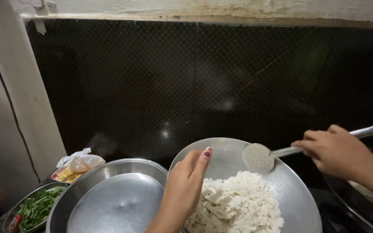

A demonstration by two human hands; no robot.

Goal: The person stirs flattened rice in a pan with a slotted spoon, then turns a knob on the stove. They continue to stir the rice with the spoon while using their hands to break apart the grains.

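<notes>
Wok (296, 196): wide, round, dull steel, sitting right of the empty bowl.
Flakes (238, 203): white, flat, dry-looking pieces heaped in the wok's lower half.
Skimmer (258, 157): round perforated metal disc on a long handle, hovering above the heap.
Right hand (335, 151): fingers wrapped around the skimmer's handle.
Left hand (184, 190): at the wok's near rim, fingers loosely together, holding nothing I can see.
Bowl (117, 198): smooth, shiny steel, empty.
Dish (35, 209): sliced green vegetables, far left.
</notes>
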